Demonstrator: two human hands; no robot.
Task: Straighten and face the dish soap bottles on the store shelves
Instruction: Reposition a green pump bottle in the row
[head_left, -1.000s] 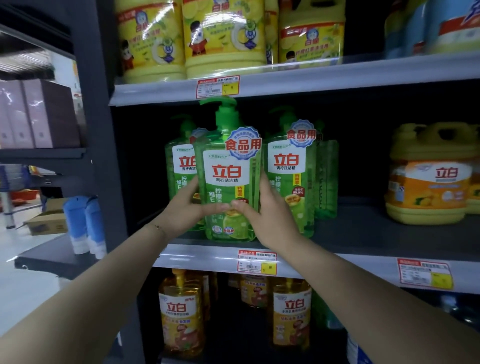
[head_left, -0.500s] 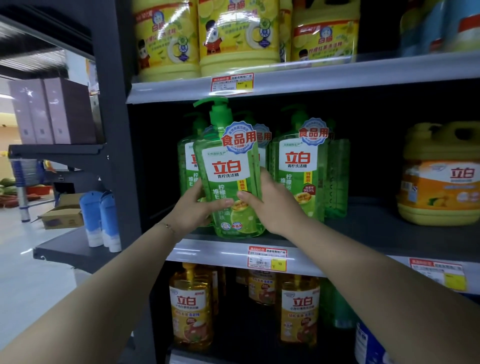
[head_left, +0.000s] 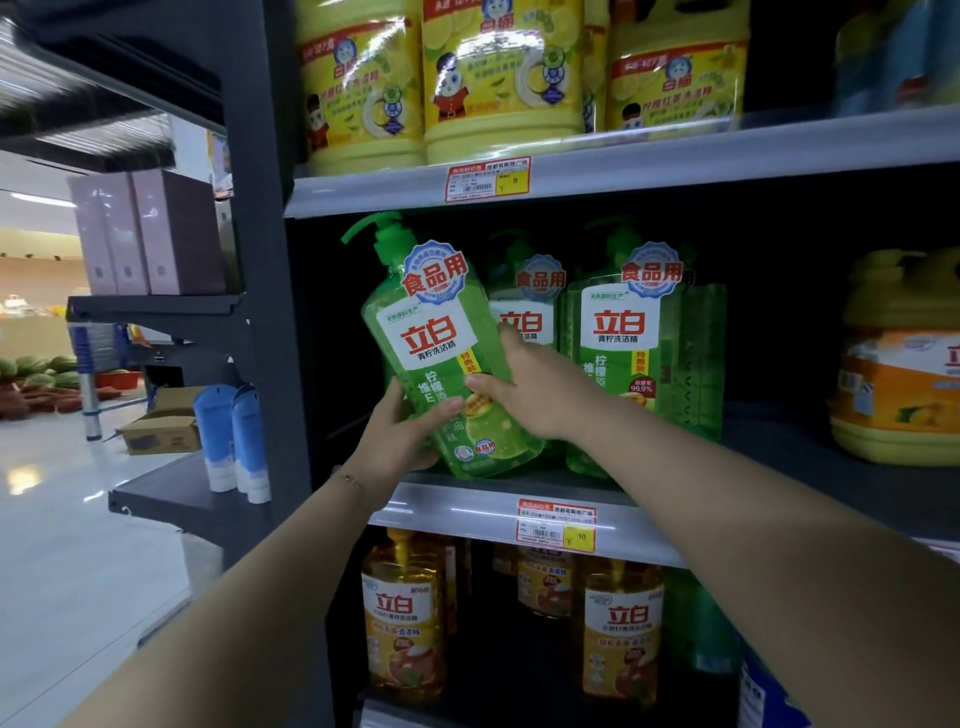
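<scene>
Tilting steeply, the green pump bottle (head_left: 441, 358) leans with its pump spout (head_left: 363, 231) out beyond the left hand (head_left: 400, 436), while its base sits low between the two hands, right at the front lip of the middle shelf (head_left: 457, 506); whether the base touches the shelf I cannot tell. The left hand wraps the lower flank with its thumb across the label, and the right hand (head_left: 540, 395) clamps the opposite flank, so both hands are closed on this one bottle. The main risk, as I judge it, is a slip: the plastic looks smooth, the weight hangs off-centre, and the base is so close to the lip that a loosened grip could send it off the edge toward the golden bottles (head_left: 405, 613) below the hands. Just behind the right hand stands a second green bottle (head_left: 524, 312), with a third green bottle (head_left: 623, 353) beyond its knuckles. Swinging the held bottle upright too briskly could knock either one askew. Its spout also reaches near the upper shelf (head_left: 675, 156) above the hands, so lifting while straightening might snag it. Setting it down twisted would leave the label off-face.
</scene>
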